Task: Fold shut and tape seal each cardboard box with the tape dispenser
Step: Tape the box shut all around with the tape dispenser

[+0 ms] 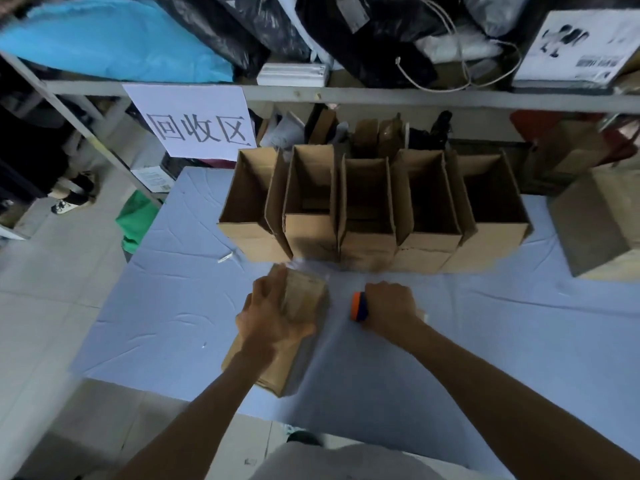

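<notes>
Cardboard box (304, 296), flaps down, lying long-ways on the blue surface (173, 306) directly under the left hand (273, 317). Left hand spread over the top with fingers curled round the edge, apparently to press the flaps flat and stop the box sliding while tape goes on. Right hand (389, 306) just beside it to the right, apart from the box, wrapped tightly round the tape dispenser (359, 306), whose orange and blue end points toward the box; held low over the surface, probably so as to reach the seam in one short move. Too blurred to tell whether any tape lies on the lid already.

Beyond both hands, a row of open boxes (374, 209) standing upright side by side, flaps up, most likely queued within arm's reach for their turn. Farther right of the right hand, another brown box (595, 223) set apart from the row. Judged from this, early in the job: one box in hand, several yet unsealed.
</notes>
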### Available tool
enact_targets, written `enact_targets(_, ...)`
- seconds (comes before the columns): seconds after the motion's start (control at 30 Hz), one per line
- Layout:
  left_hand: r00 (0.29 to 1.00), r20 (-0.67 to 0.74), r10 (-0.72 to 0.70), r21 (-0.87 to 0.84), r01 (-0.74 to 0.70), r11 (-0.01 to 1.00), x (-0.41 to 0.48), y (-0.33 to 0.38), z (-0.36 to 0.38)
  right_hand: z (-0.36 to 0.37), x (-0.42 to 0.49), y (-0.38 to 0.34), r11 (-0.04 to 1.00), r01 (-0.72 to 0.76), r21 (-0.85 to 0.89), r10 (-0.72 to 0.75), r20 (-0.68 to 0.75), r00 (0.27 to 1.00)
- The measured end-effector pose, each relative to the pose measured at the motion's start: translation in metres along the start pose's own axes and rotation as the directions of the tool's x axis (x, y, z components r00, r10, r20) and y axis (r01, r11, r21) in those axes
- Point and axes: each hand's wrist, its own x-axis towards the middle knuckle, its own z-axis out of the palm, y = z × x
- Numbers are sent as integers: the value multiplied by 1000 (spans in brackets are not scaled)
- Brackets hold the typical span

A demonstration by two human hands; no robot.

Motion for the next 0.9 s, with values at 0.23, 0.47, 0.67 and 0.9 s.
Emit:
enact_targets(0.23,998,-14,-60,-4,60,998,2,4,-2,-7,-10,38,1000,19,13,-16,-185,983)
enact_targets(0.47,999,2,-55,10,55,998,3,3,-2,48,-16,36,999,17,-33,-24,-239,971)
enact_targets(0.67,995,18,-94,32,94,995,5,2,-2,77,-18,32,1000,-9,-28,3,-206,978)
enact_targets(0.9,996,-27,-90,-99,87,991,2,0,1,37,-24,12,964,124,234,-12,-431,903)
